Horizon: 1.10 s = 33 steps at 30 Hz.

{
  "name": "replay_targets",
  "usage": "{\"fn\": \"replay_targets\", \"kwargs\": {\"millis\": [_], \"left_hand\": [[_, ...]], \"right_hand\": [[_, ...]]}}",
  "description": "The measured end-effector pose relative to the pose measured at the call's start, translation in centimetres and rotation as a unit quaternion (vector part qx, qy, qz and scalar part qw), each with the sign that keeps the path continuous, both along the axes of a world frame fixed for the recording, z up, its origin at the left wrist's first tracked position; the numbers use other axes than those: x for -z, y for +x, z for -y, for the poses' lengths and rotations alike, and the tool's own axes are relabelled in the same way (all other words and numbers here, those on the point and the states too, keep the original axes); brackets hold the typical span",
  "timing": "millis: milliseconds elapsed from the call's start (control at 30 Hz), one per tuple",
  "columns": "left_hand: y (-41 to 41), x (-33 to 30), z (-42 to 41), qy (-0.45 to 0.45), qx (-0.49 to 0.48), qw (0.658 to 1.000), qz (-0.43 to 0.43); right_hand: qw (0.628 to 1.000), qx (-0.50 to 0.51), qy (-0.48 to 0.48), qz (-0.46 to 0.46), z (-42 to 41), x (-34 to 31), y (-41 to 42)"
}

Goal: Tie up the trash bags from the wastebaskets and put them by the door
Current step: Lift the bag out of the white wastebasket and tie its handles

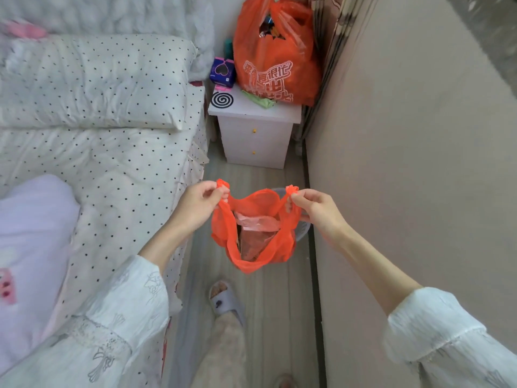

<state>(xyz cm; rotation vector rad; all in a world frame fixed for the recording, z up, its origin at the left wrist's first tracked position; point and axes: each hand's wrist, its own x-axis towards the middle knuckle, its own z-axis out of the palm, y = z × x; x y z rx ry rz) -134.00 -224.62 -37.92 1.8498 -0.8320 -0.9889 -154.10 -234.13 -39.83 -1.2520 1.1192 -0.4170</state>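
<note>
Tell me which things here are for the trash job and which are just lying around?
For the job:
small orange trash bag
left hand and right hand, each pinching a handle
wastebasket behind the bag

Just lying around:
big orange bag on the nightstand
black coil
pillow
slipper

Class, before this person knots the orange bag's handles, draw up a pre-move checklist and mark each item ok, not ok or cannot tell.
1. Left hand has a grip on the left handle: ok.
2. Right hand has a grip on the right handle: ok.
3. Orange trash bag lifted clear of the wastebasket: ok.
4. Contents sit below the rim: ok.
5. Bag free of tears: cannot tell.
6. Bag mouth closed: not ok, open.
</note>
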Motion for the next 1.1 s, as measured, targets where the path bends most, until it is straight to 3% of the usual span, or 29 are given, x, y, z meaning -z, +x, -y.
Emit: {"fn": "replay_targets", "kwargs": {"millis": [367, 667, 833, 1100], "left_hand": [[-3.2, 13.4, -9.9, 0.115, -0.031, 0.992, 0.046], [-3.2, 29.3, -12.8, 0.131, 0.011, 0.982, 0.137], [-3.5, 35.4, -12.3, 0.061, -0.013, 0.989, 0.138], [-4.6, 39.6, -8.6, -0.158, -0.019, 0.987, -0.008]], "right_hand": [[0.998, 0.027, 0.048, -0.043, -7.8, 11.9, -4.2], [0.990, 0.088, -0.014, -0.109, -12.6, 26.4, -4.6], [0.980, 0.102, -0.106, -0.133, -13.2, 33.1, -5.5], [0.978, 0.129, -0.161, 0.030, -10.8, 38.9, -4.3]]}}
